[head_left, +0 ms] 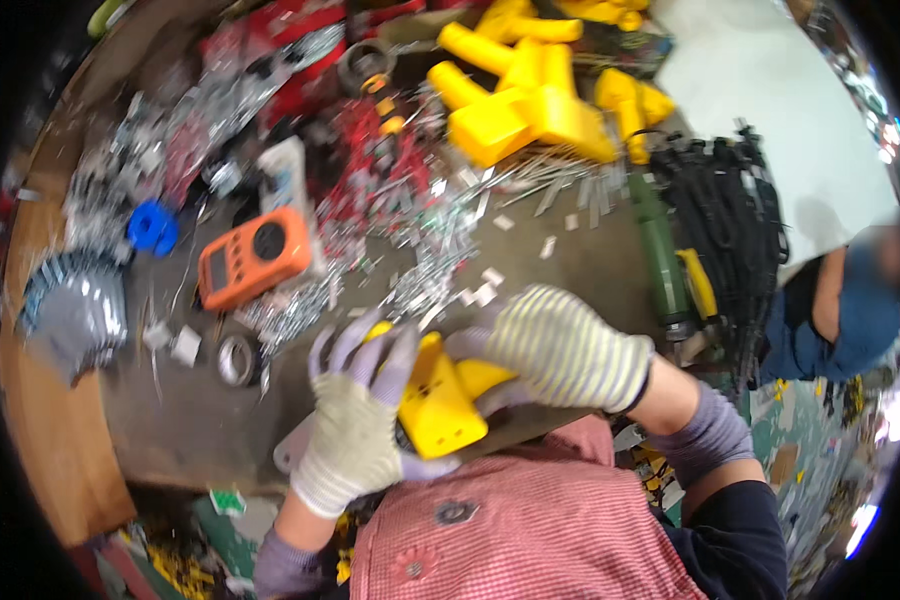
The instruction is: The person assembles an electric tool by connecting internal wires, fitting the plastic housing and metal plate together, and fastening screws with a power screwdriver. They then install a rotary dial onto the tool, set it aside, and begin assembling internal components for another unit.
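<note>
Close in front of me, at the near edge of the workbench (160, 420), I hold a yellow plastic housing (440, 405) with small holes in its face. My left hand (355, 425), in a pale knit glove with mauve fingertips, grips the housing's left side, thumb low and fingers over its upper end. A striped glove covers my right hand (560, 345), which is closed around the narrower part on the right; some of its fingers are hidden. Beyond my hands lie loose silvery metal parts (430, 270) and small white pieces (485, 294).
An orange meter (255, 258), a tape roll (238, 360) and a blue ring (152, 228) lie left. Several yellow housings (530, 115) are piled at the back. A green power screwdriver (660, 250) and black cords (725, 230) lie right. Another person (850, 310) is at far right.
</note>
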`<state>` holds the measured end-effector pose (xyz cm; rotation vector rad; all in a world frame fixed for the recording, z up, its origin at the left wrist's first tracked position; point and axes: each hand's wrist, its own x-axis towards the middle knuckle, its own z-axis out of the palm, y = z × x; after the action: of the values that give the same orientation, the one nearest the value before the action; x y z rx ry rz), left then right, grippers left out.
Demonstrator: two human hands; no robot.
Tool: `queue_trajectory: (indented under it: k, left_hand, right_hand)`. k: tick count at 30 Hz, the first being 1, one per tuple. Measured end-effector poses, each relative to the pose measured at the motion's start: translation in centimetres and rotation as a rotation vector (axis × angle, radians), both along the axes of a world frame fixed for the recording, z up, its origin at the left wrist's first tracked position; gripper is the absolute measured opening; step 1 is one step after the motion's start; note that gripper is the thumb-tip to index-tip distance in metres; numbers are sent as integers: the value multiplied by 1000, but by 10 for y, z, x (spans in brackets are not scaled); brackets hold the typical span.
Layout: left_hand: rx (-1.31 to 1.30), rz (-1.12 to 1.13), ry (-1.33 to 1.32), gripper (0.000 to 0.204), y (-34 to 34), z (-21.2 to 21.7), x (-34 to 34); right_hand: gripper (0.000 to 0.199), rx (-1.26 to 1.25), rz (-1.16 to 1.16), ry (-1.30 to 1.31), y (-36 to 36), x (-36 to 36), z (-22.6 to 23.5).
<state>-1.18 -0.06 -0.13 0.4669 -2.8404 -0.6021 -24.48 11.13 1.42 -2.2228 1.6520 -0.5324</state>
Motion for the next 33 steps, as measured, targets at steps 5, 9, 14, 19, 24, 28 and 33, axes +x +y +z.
queue_trajectory:
  k: [5, 9, 14, 19, 24, 28, 33]
  left_hand:
    - [-55, -4, 8, 120, 0, -6, 7]
    - [-60, -39, 23, 118, -3, -8, 6]
    - [-37, -27, 27, 116, -2, -7, 9]
    - [-39, -9, 69, 117, 1, -7, 5]
    - [-11, -1, 39, 115, -3, -8, 3]
    - [-15, -8, 52, 118, -1, -9, 4]
    - [8, -22, 67, 116, -3, -11, 4]
  right_hand:
    - [57, -132, -152, 2, 13, -13, 5]
    - [74, -297, -984, 424, 66, -76, -5]
    - [80, 114, -1250, 498, 72, -89, -21]
    - [70, -308, -847, -1009, 83, -95, -13]
    - [79, -451, -368, -1969, 27, -25, 11]
    - [68, -458, -324, -2380, 15, -32, -24]
    - [63, -493, -508, -2376, 6, -20, -34]
